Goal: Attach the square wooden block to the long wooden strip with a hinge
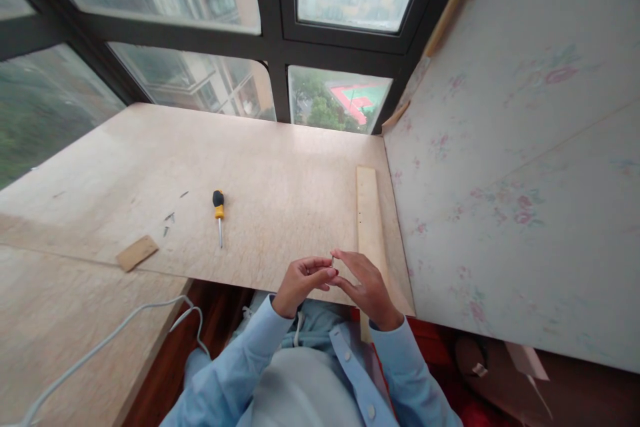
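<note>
Above the sill's front edge, both my hands meet around a small, thin metal piece that looks like a screw (333, 261). My left hand (301, 281) pinches it between thumb and fingers. From the other side, my right hand (367, 285) closes its thumb and forefinger about its ends. A long pale wooden board (369, 210) lies partly behind my right hand, with small dark holes in its side. Farther left, a yellow-and-black screwdriver (219, 213) points its shaft towards me. Several loose screws (170, 217) are scattered left of the screwdriver.
A flat brown piece (137, 253) lies near the seam of the pale sill (270, 173). On the lower left surface runs a white cable (107, 340). Dark-framed windows (345, 43) stand behind, and a flower-patterned wall (510, 167) closes off the right.
</note>
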Motion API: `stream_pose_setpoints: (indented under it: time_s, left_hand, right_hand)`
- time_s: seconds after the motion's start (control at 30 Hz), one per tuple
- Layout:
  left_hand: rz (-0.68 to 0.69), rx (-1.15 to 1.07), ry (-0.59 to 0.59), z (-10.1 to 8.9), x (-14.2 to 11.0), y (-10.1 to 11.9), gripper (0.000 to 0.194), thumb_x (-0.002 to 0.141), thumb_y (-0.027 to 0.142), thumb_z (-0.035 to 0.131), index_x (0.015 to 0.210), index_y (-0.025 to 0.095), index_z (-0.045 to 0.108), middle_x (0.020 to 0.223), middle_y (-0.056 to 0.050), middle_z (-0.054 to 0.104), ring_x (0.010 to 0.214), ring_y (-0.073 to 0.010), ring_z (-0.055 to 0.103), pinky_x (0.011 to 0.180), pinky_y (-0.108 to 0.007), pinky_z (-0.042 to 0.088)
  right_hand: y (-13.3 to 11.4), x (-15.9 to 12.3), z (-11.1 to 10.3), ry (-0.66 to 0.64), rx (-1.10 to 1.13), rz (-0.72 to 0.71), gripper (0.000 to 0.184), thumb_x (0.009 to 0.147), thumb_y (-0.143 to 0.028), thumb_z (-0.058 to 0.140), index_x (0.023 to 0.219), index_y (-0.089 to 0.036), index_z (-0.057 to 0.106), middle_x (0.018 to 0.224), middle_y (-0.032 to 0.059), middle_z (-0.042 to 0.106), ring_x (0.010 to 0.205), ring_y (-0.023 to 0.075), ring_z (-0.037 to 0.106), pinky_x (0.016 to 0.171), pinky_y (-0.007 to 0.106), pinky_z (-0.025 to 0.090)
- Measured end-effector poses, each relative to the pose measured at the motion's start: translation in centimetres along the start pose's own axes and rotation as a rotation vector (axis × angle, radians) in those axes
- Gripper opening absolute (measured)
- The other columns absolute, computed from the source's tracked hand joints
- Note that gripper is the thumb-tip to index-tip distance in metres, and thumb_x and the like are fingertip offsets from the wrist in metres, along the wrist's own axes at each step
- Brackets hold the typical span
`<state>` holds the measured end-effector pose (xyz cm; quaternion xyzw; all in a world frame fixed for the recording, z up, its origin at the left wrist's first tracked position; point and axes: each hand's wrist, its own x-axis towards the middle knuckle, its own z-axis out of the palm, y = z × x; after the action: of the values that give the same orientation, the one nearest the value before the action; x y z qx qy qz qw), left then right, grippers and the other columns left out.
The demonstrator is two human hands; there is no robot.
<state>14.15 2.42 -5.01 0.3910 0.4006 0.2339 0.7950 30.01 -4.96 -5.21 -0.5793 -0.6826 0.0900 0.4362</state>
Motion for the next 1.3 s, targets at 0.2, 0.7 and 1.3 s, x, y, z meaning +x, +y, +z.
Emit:
stream_pose_setpoints:
  time_s: [0.2,0.7,1.3]
  left_hand:
    - [-0.023,-0.013,-0.003,0.1,-0.1,-0.2,0.04,0.063,0.036,0.084,0.09,0.009,0.073,0.083,-0.013,0.074,0.069,-0.0192,0.069,0.062,-0.028,0.057]
    - [-0.027,-0.054,-0.018,-0.1,-0.7,-0.7,0.041,0.061,0.035,0.085,0.089,0.009,0.071,0.076,-0.013,0.073,0.071,-0.0238,0.071,0.058,-0.028,0.056]
    - [-0.035,-0.146,-0.063,-0.4,-1.1,-0.8,0.045,0.06,0.036,0.085,0.093,0.008,0.07,0.081,-0.014,0.074,0.064,-0.0208,0.07,0.057,-0.027,0.054]
  right_hand:
    - [0.0,-0.6,-0.1,0.007,0.009,-0.004,0.047,0.085,-0.031,0.068,0.129,-0.023,0.057,0.111,0.0105,0.071,0.102,0.0246,0.067,0.087,0.041,0.057]
    - [-1.0,-1.0,0.0,0.032,0.091,-0.003,0.043,0.083,-0.029,0.07,0.125,-0.024,0.06,0.108,0.0097,0.072,0.099,0.0242,0.068,0.085,0.04,0.057]
    - [-1.5,-1.3,0.2,0.038,0.129,0.092,0.045,0.082,-0.034,0.071,0.123,-0.023,0.06,0.108,0.01,0.071,0.099,0.0247,0.068,0.086,0.04,0.057]
